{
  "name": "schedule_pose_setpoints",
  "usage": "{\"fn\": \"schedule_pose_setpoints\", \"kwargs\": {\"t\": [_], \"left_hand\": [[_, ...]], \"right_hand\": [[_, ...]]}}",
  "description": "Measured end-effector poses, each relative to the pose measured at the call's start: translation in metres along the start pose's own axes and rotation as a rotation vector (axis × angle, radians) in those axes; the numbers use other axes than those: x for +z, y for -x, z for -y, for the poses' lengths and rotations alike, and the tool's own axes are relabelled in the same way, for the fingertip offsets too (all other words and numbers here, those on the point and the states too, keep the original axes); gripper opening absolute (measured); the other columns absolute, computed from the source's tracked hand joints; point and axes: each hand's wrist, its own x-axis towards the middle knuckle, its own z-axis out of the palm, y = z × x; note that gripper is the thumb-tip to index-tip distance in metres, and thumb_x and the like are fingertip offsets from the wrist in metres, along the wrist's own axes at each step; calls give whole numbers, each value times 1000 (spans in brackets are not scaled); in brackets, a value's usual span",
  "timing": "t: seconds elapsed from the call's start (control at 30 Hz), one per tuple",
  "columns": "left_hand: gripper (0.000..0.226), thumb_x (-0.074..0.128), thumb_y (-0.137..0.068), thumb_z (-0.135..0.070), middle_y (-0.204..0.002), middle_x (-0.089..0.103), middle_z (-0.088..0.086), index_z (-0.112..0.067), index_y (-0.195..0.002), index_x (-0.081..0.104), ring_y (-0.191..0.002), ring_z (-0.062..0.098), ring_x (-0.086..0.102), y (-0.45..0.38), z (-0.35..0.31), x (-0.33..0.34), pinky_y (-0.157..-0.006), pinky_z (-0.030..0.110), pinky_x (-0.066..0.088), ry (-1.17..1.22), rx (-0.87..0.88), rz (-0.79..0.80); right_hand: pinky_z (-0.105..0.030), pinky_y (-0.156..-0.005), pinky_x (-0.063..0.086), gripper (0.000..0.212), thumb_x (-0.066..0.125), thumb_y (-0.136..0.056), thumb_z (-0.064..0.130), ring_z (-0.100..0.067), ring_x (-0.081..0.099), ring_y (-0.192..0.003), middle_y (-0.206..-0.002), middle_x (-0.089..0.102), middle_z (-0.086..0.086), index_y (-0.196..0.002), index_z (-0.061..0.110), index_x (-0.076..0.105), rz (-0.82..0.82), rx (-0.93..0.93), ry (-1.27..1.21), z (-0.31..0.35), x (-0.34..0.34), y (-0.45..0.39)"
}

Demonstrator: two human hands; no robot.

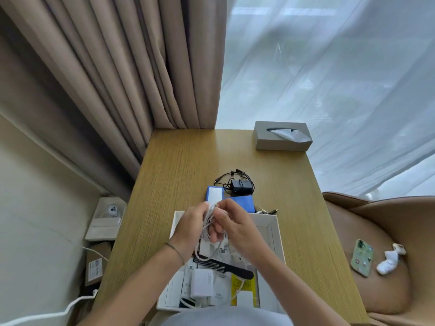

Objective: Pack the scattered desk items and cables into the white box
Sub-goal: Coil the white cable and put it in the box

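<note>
You held a white cable (210,225) between both hands, above the far half of the white box (275,228), which sat at the near middle of the tabletop (179,165). Your left hand (191,228) had its grip curled round the bundle of loops; your right hand (231,223) pinched the strand at the top of the bundle, fingers bent over it. One loose end hung down toward six o'clock into the box.

To finish this coil well, I would have kept the loops even and the left grip firm enough that they did not spring apart, then tucked the hanging tail under before lowering the bundle into the open far end of the box, since the near end already held a white charger (202,282), a black comb (222,269) and a yellow packet (242,287).

At twelve o'clock from the box, a black adapter with its cable (240,186) and two blue items (242,203) lay unpacked on the tabletop, just beside the box's far rim.

Your hands hid the middle of the box, so I could not tell what lay beneath them, nor how many loops the coil had. The print on the papers in the box was too small to read. Small connectors at one o'clock of the box (268,211) were hard to make out.
</note>
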Motion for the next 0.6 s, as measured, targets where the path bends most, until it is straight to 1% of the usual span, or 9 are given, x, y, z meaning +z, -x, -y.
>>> {"fn": "schedule_pose_setpoints", "kwargs": {"t": [0.07, 0.13, 0.23, 0.3, 0.37, 0.43, 0.5, 0.57, 0.6], "left_hand": [[62, 39, -102, -18, -44, 57, 15, -7, -46, 65, -37, 25, 54, 1, 5, 0, -42, 26, 46, -69, 34, -23], [60, 46, -100, -18, -43, 57, 15, -9, -44, 65, -37, 24, 54, 4, 8, 4, -42, 26, 46, -101, 77, -101], [63, 46, -101, -19, -41, 56, 16, -12, -40, 64, -37, 23, 54, 4, 14, 9, -41, 25, 46, -122, 134, -192], [64, 42, -102, -19, -43, 57, 17, -12, -41, 63, -40, 23, 57, 8, 16, 10, -43, 24, 47, -127, 143, -195], [58, 40, -99, -19, -50, 62, 19, -7, -49, 65, -46, 24, 62, 10, 15, 7, -48, 25, 50, -113, 136, -176], [48, 43, -93, -24, -67, 66, 25, 9, -70, 67, -63, 30, 64, 9, 14, -3, -64, 35, 53, -51, 77, -49], [48, 40, -101, -26, -91, 66, 27, 14, -99, 66, -86, 34, 63, 8, 13, -17, -82, 45, 50, 69, -28, 218], [42, 40, -106, -22, -107, 67, 24, 10, -118, 64, -98, 31, 65, 10, 12, -28, -89, 40, 53, 137, -99, 433], [38, 45, -104, -21, -107, 69, 22, 7, -118, 67, -97, 29, 68, 12, 11, -31, -86, 37, 55, 136, -117, 455]], "right_hand": [[-35, -57, 49, 26, 54, -101, 28, -24, 61, -55, -62, 59, -4, -95, 3, 52, 3, -10, 5, -6, -2, 1], [-39, -59, 48, 30, 56, -98, 32, -26, 60, -57, -62, 61, -5, -96, 3, 53, -11, -15, 26, -11, -1, 0], [-38, -57, 47, 28, 57, -97, 33, -26, 60, -56, -63, 62, -5, -95, 5, 56, -40, -20, 20, -15, 2, -1], [-36, -56, 45, 26, 57, -99, 29, -25, 57, -55, -64, 60, -6, -94, 4, 56, -57, -16, -10, -16, 4, 0], [-33, -54, 43, 26, 56, -100, 27, -23, 54, -55, -65, 56, -5, -93, 1, 55, -69, -11, -53, -14, 4, 1], [-30, -50, 38, 32, 56, -101, 25, -19, 49, -49, -62, 52, -1, -91, -5, 49, -57, -14, -116, -11, 2, 2], [-27, -46, 28, 31, 54, -104, 20, -14, 41, -46, -60, 43, 2, -84, -2, 46, -18, 13, -210, -7, -4, 4], [-25, -46, 25, 30, 52, -105, 17, -12, 35, -48, -61, 38, 2, -77, 8, 47, 28, 56, -272, -2, -12, 6], [-22, -47, 30, 31, 52, -105, 19, -12, 37, -50, -61, 40, 3, -75, 12, 49, 38, 69, -248, -1, -14, 6]]}}
